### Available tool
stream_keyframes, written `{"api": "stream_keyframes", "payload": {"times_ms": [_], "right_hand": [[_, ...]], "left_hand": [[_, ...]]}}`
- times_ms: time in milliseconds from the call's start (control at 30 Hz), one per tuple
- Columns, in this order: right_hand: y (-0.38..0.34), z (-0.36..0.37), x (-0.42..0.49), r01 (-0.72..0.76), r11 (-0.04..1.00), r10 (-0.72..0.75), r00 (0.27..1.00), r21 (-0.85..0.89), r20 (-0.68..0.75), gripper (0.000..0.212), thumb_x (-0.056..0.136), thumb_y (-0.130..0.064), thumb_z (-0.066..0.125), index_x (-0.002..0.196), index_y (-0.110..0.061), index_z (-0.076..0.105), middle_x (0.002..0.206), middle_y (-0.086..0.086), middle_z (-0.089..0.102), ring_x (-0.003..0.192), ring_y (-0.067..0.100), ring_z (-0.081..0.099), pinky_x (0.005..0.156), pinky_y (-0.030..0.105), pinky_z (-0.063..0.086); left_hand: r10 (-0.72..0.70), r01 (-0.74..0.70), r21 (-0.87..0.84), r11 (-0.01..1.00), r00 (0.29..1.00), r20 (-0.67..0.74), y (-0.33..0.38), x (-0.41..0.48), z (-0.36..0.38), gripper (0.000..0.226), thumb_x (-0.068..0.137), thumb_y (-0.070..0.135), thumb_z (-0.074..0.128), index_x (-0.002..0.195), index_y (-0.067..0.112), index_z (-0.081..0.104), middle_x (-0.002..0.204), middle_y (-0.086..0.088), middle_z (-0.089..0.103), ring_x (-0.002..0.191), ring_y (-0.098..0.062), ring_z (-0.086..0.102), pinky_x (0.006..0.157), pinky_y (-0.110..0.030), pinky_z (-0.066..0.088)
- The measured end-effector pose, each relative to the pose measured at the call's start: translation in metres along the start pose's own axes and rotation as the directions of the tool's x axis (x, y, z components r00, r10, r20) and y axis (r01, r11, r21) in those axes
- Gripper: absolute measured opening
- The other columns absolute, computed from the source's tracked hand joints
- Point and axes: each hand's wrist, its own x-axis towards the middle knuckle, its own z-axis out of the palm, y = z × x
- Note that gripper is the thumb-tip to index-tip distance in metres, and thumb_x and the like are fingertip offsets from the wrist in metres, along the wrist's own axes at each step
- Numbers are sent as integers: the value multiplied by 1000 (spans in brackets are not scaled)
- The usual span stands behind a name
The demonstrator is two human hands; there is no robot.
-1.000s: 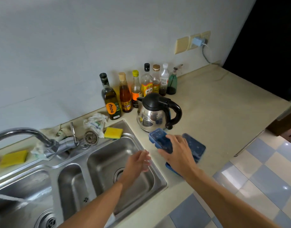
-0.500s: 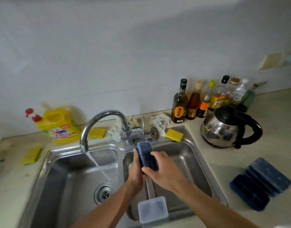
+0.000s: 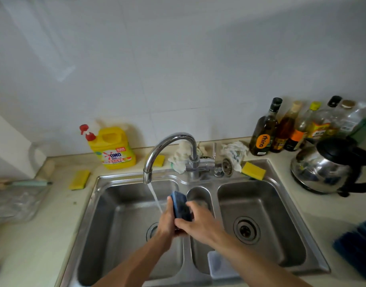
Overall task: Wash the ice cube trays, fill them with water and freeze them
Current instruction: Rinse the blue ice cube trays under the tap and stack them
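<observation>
A small blue ice cube tray [image 3: 181, 206] stands on end above the sink divider, right beside the water stream [image 3: 156, 198] falling from the chrome tap [image 3: 169, 150]. My left hand [image 3: 167, 221] grips its left side and my right hand [image 3: 195, 221] holds its lower right side. More blue trays [image 3: 358, 243] lie stacked on the counter at the far right edge. The steel sink [image 3: 120, 235] has a left basin, a narrow middle one and a right basin.
A yellow detergent jug [image 3: 112, 149] stands behind the sink, with yellow sponges [image 3: 79, 180] [image 3: 253, 170] on either side. Several bottles [image 3: 264, 129] and a steel kettle [image 3: 331, 170] crowd the right counter. A clear container [image 3: 221, 266] sits at the sink's front.
My right hand picked one blue tray off the counter stack and both hands carried it left over the sink to the running water. The view swung left.
</observation>
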Motion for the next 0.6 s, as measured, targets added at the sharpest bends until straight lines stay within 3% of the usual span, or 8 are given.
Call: {"api": "stream_keyframes", "payload": {"times_ms": [100, 200, 333, 400, 500, 600], "right_hand": [[-12, 17, 21, -85, 996, 85, 996, 31, -9, 74, 64, -62, 65, 130, -31, 54, 101, -11, 68, 87, 3, 66, 74, 23, 54], [-29, 40, 41, -147, 986, 147, 989, 80, -2, 68, 66, -60, 65, 127, -33, 53, 92, -16, 65, 80, -1, 66, 66, 14, 51], [-47, 62, 66, -181, 978, 188, 980, 107, -62, 53, 80, -50, 64, 127, -27, 52, 97, -11, 66, 84, 5, 68, 73, 22, 56], [-52, 64, 74, -202, 970, 213, 974, 135, -72, 49, 88, -45, 63, 131, -25, 50, 107, -4, 68, 86, 10, 68, 78, 31, 59], [-52, 66, 76, -240, 955, 246, 969, 176, -14, 54, 89, -42, 62, 137, -22, 49, 108, -1, 68, 71, 6, 64, 62, 22, 53], [-49, 70, 77, -289, 934, 300, 954, 209, -20, 61, 85, -42, 62, 142, -26, 48, 112, -3, 68, 71, 4, 62, 61, 19, 50]], "left_hand": [[-4, 3, 134, 991, 1000, 7, 9, 22, -22, 64, 93, 78, 31, 103, 28, 69, 82, -6, 79, 66, -23, 76, 55, -33, 57], [-22, 9, 250, 968, 998, 51, 25, 45, -48, 72, 96, 74, 28, 108, 16, 69, 81, -11, 77, 57, -21, 71, 47, -28, 51], [2, -34, 385, 922, 996, 85, 48, 71, -79, 74, 101, 64, 27, 99, 4, 71, 80, -19, 75, 59, -28, 71, 45, -30, 51], [-3, -50, 434, 900, 993, 119, 54, 83, -97, 74, 102, 61, 27, 93, 2, 71, 73, -16, 74, 57, -23, 69, 46, -26, 50], [-35, -55, 477, 877, 983, 179, 56, 91, -107, 72, 104, 57, 26, 96, 2, 70, 73, -14, 73, 55, -18, 68, 47, -26, 49], [-19, -69, 460, 885, 983, 184, 52, 88, -96, 68, 104, 57, 26, 99, 6, 70, 77, -16, 74, 57, -21, 69, 46, -27, 51]]}}
